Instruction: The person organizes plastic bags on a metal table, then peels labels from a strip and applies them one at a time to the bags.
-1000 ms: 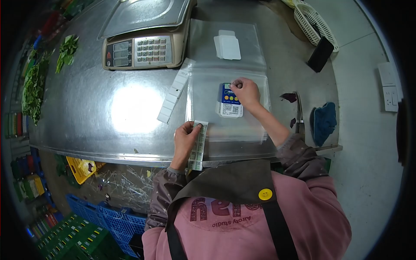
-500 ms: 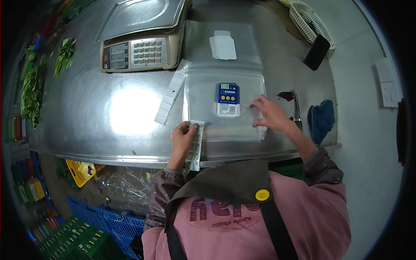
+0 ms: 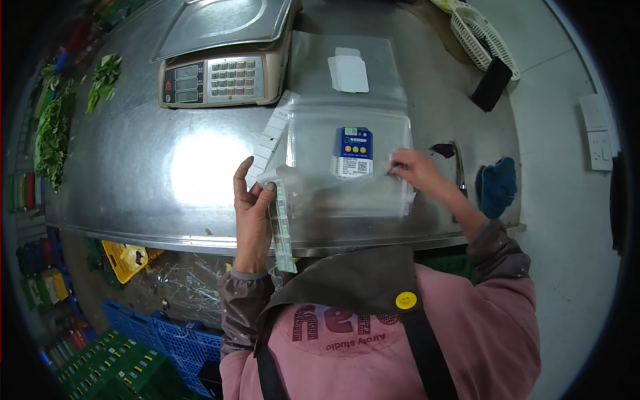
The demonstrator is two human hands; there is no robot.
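Centre frame: my left hand [image 3: 253, 205] grips a label strip [image 3: 282, 230] and a corner of the clear bag [image 3: 347, 193]; my right hand [image 3: 415, 171] pinches its right edge.

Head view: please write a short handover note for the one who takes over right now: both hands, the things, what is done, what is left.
Left hand: holds the label strip and lifts the left corner of the top clear bag.
Right hand: pinches the same bag's right edge.
Things: blue card lies on the bag stack; second strip beside it on the table; scale behind.
Done: top bag partly raised off the stack.
Left: card untouched; no label visible on the raised bag.
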